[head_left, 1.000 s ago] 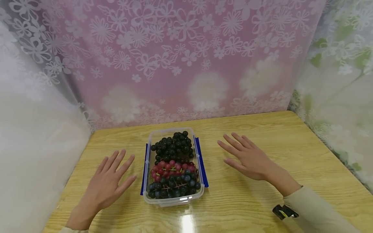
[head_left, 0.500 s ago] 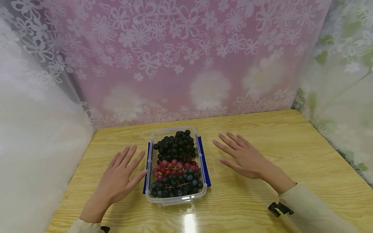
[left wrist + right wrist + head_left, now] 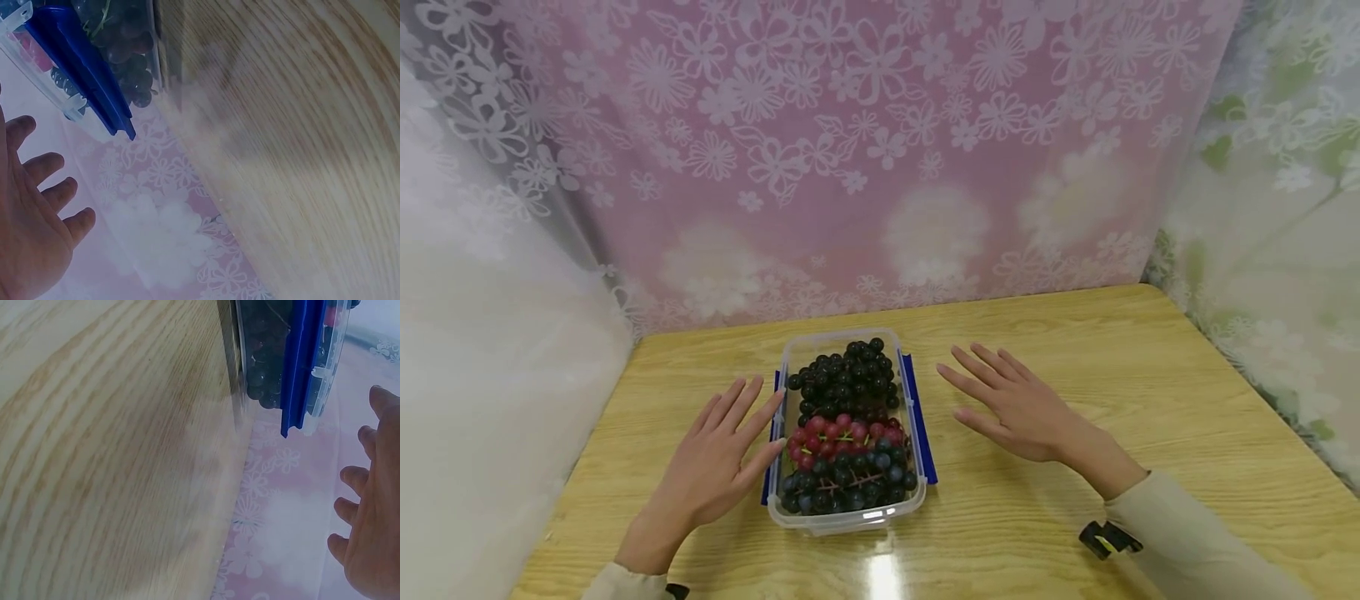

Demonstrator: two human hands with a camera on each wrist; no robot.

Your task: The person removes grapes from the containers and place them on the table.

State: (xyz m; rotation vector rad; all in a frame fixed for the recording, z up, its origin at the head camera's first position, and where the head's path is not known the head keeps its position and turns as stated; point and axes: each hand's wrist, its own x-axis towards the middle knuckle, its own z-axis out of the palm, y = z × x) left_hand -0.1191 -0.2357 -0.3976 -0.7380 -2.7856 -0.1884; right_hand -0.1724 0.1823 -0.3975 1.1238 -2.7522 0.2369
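A clear plastic food container (image 3: 850,523) stands on the table, with a blue side flap (image 3: 920,421) slanting out along each long side. Inside lie black grapes (image 3: 842,379) at the far end, red grapes (image 3: 831,437) in the middle and dark blue grapes (image 3: 850,483) nearest me. Whether a clear lid covers them I cannot tell. My left hand (image 3: 715,471) hovers by the container's left side, fingers spread, thumb and index tip overlapping its edge in the head view; contact is unclear. Apart from the right side, my right hand (image 3: 1018,412) is held with fingers extended, holding nothing.
The wood-grain table (image 3: 1075,350) reaches back to a pink flowered curtain (image 3: 880,183). Pale curtains hang along the left and right sides. A dark wrist strap (image 3: 1108,537) shows at the right sleeve.
Both hands have moved inward toward the container, the left one to the right and the right one to the left. The container and grapes have stayed in place.
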